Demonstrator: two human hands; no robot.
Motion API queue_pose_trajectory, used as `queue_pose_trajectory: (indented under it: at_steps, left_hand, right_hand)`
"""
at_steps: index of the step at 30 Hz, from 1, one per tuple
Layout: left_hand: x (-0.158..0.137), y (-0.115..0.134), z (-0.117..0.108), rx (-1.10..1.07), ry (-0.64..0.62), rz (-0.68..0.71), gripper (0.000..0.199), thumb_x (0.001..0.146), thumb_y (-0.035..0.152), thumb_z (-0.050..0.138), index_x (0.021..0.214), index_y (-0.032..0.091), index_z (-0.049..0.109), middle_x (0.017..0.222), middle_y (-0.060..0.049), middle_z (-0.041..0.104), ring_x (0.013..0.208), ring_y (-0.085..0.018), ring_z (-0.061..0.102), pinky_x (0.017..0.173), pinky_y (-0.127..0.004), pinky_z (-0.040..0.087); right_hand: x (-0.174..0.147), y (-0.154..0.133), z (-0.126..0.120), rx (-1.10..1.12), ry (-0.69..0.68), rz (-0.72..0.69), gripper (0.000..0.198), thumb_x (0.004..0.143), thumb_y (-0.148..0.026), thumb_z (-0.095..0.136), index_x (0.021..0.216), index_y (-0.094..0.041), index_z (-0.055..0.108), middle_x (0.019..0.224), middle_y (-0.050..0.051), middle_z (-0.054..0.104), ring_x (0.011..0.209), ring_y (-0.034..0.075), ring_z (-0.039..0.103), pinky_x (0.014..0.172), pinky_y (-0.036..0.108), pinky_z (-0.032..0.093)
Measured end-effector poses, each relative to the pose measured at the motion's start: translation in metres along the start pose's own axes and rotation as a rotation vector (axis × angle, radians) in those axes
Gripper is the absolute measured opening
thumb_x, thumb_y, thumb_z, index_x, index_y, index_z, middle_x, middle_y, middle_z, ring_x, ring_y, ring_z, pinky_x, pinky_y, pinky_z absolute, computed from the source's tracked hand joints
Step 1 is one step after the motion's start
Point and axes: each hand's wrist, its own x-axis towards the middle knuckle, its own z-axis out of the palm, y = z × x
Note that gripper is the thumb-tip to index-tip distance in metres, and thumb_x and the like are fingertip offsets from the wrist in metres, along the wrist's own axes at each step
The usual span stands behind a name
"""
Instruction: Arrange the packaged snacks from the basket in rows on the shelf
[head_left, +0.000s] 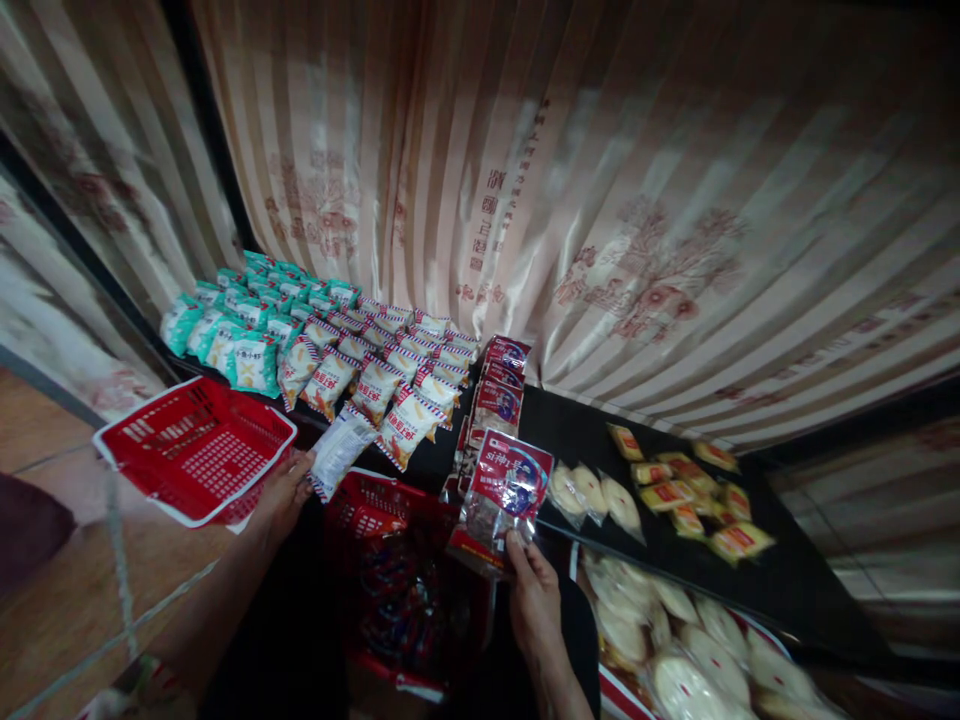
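At far left a red basket (202, 515) shows its slotted floor; the middle basket (379, 487) holds dark shiny packets (405, 590); the right-hand container (622, 700) is heaped with wrapped pale rounds (690, 685).

Along the black table (566, 425), from the left, sit green bags (251, 355), then white bags (405, 425) with striped edges. Before these, the left hand (281, 495) has its fingers closed on a silvery bag (341, 450). Next comes a row of red packets (498, 400), partly blocked by the red pouch (510, 485) that the right hand (534, 590) pinches at its lower edge. Three wrapped discs (594, 492) and yellow packets (739, 541) follow.
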Motion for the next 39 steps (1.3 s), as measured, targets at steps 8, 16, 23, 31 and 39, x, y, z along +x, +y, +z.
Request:
queue_pose_trajectory:
  at_steps: [8,16,23,31,39]
  left_hand:
    - [-0.009,-0.025,-0.012,0.6,-0.354,0.274,0.05,0.064,0.029,0.068,0.111,0.016,0.056,0.09,-0.005,0.065,0.078,-0.021,0.063,0.072,-0.031,0.049]
    - [-0.035,-0.03,0.013,0.937,-0.662,0.522,0.028,0.077,0.028,0.053,0.101,0.02,0.065,0.096,-0.005,0.069,0.089,-0.021,0.063,0.081,-0.03,0.047]
    - [-0.068,-0.02,0.066,0.784,-0.773,0.598,0.031,0.079,0.027,0.049,0.104,0.016,0.063,0.099,-0.008,0.069,0.09,-0.019,0.063,0.083,-0.03,0.049]
    - [-0.116,-0.005,0.135,0.502,-0.881,0.604,0.03,0.084,0.028,0.049,0.11,0.02,0.062,0.097,-0.004,0.069,0.085,-0.014,0.064,0.076,-0.024,0.051]
    - [-0.131,-0.017,0.172,0.431,-0.937,0.575,0.046,0.079,0.023,0.057,0.124,0.02,0.05,0.097,-0.003,0.067,0.078,-0.013,0.063,0.075,-0.025,0.051]
  right_hand:
    - [-0.004,-0.002,0.006,0.034,0.005,0.005,0.037,0.054,-0.046,0.08,0.078,-0.018,0.073,0.073,0.002,0.073,0.066,0.018,0.064,0.063,0.027,0.051]
    - [-0.002,-0.005,0.006,0.025,-0.026,-0.018,0.038,0.058,-0.049,0.077,0.08,-0.018,0.072,0.073,0.002,0.072,0.066,0.019,0.064,0.062,0.029,0.05]
    - [0.007,-0.017,-0.001,0.071,0.086,-0.056,0.037,0.051,-0.046,0.08,0.073,-0.018,0.068,0.069,0.0,0.071,0.06,0.016,0.062,0.06,0.028,0.05]
    - [0.026,-0.024,-0.017,0.142,0.181,-0.075,0.034,0.053,-0.041,0.08,0.074,-0.019,0.065,0.07,-0.003,0.07,0.058,0.012,0.061,0.056,0.023,0.049]
    - [0.038,-0.032,-0.02,0.152,0.169,-0.014,0.036,0.049,-0.039,0.082,0.072,-0.018,0.065,0.065,-0.002,0.07,0.056,0.012,0.06,0.053,0.023,0.047]
